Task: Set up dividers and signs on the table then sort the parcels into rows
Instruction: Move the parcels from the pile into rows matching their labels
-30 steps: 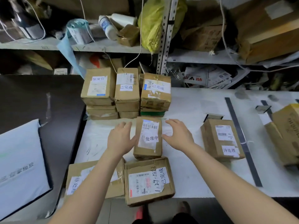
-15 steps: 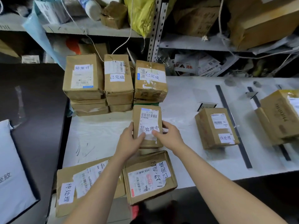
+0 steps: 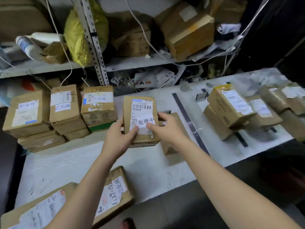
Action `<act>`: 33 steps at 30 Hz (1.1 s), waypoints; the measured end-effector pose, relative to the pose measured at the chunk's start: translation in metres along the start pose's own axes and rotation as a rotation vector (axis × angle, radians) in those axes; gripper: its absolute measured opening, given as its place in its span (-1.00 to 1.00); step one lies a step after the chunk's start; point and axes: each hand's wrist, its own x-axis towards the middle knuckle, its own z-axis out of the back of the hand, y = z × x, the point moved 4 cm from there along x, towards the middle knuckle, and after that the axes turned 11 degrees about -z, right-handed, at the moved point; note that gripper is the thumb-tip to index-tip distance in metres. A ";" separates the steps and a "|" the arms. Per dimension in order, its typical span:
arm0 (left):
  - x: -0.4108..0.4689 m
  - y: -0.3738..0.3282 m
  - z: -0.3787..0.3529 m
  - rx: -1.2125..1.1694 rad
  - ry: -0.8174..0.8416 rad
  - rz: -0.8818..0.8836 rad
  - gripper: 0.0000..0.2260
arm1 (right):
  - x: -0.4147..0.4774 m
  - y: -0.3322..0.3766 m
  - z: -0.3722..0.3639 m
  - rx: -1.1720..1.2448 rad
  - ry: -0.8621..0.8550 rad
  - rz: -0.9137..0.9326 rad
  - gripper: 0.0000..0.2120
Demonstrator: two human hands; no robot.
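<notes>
The person is holding one brown parcel (image 3: 141,119) in both hands just above the white table (image 3: 66,159), its label reading 处理中 facing up. The left hand (image 3: 118,138) is gripping the parcel's lower left edge with the thumb lying on the label. The right hand (image 3: 166,128) is grasping the right side, thumb on the label and fingers curled behind. Both forearms are reaching out over a bare stretch of tabletop. Three stacks of parcels (image 3: 66,111) are standing side by side at the far left, close to the held parcel's left edge. Another parcel (image 3: 171,146) is lying just right of it, partly hidden behind the right hand. Two dark divider strips are running from far to near: one (image 3: 188,119) just beyond that parcel, the other (image 3: 242,139) showing under a cluster of boxes (image 3: 231,104) at the far right, too blurred to count. Two more parcels are sitting at the near edge: one (image 3: 115,192) is hanging over it, the other (image 3: 38,210) is running out of view at the left.
</notes>
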 end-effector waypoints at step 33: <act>-0.048 -0.168 -0.430 0.002 0.154 -0.015 -0.64 | -0.032 -0.227 0.421 -0.011 -0.202 -0.192 -0.32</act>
